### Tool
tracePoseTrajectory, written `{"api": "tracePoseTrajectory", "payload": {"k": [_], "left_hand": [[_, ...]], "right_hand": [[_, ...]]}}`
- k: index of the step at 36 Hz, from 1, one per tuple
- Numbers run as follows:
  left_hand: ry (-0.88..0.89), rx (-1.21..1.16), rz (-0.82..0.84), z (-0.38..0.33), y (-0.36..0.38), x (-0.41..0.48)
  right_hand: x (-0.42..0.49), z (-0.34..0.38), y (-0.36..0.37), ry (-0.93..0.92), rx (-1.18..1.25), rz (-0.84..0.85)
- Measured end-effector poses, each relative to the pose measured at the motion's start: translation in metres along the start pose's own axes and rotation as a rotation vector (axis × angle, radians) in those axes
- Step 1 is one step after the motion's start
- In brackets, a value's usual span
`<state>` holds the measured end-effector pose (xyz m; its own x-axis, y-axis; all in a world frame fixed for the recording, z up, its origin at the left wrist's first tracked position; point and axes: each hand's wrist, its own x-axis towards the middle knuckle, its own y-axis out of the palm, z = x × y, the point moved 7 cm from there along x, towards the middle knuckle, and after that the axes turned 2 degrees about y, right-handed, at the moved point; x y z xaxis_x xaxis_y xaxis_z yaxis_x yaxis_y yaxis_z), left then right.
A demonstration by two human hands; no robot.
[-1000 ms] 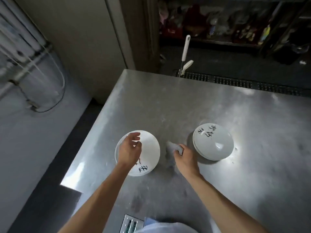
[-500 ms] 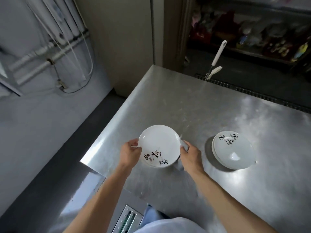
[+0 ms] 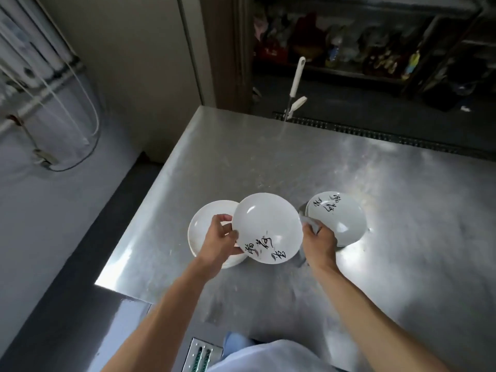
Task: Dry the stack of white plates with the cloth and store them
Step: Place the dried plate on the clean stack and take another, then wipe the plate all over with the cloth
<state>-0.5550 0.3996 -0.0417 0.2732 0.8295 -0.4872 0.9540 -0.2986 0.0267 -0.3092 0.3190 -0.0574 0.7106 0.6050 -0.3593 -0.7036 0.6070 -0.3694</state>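
Note:
I hold one white plate point(image 3: 267, 226) with black calligraphy above the steel table point(image 3: 402, 264). My left hand point(image 3: 218, 241) grips its left rim, thumb on top. At the plate's right rim, my right hand point(image 3: 319, 244) grips a small grey cloth point(image 3: 311, 224). Under my left hand lies a stack of white plates point(image 3: 205, 226) on the table. A second stack of white plates point(image 3: 339, 216), also with calligraphy, rests to the right, partly behind my right hand.
The table's left edge and near-left corner point(image 3: 102, 281) lie close to the left stack. A white-handled tool point(image 3: 295, 87) stands behind the far edge by a floor drain grate point(image 3: 375, 132). Dark shelves with clutter fill the back.
The plate has been lifted off the left stack and moved right, uncovering the plates beneath. My right hand with the cloth stays at its right rim.

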Motion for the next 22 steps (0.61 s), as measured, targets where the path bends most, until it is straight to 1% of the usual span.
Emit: {"api": "tracePoseTrajectory", "payload": {"k": [3,7,13,17,20,22], "left_hand": [[0.013,0.009,0.091,-0.001,0.041,-0.004],[0.163,0.082,0.266,-0.012,0.093,-0.026],[0.077,0.117,0.425,0.022,0.15,-0.033],[-0.039,0.099,0.4,0.054,0.165,-0.034],[-0.157,0.075,0.325,0.08,0.164,-0.031],[-0.21,0.086,0.294,0.092,0.163,-0.031]], "right_hand": [[0.001,-0.013,-0.043,0.047,0.031,-0.057],[-0.005,-0.035,-0.093,0.088,0.125,-0.133],[-0.016,-0.08,-0.142,0.111,0.122,-0.211],[-0.023,-0.11,-0.158,0.125,0.059,-0.272],[-0.026,-0.13,-0.162,0.147,0.019,-0.322],[-0.03,-0.131,-0.163,0.077,0.006,-0.348]]}}
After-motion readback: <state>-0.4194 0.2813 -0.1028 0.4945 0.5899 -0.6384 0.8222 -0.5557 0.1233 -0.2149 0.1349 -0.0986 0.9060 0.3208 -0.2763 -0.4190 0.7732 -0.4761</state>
